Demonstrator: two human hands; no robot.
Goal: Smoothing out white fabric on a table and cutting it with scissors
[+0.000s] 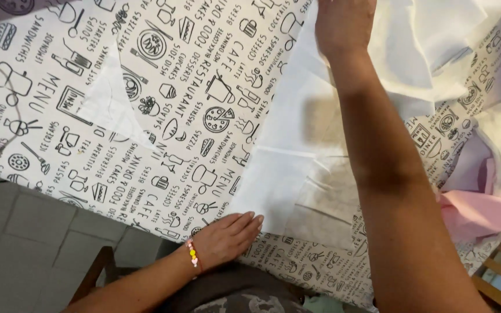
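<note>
Left hand (pixel 227 236) flat, fingers together, pinning the near corner of the thin white fabric sheet (pixel 288 156) to the desk (pixel 163 116) — right hand (pixel 343 23) pressing its far edge — light, limp stuff, best gripped at edges.

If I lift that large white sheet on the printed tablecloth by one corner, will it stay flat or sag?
The large white sheet probably sags: it looks thin and already creased. It seems light, so it may slide on the printed tablecloth unless pinned, as the left hand and right hand press it flat. Likely tears easily.
</note>
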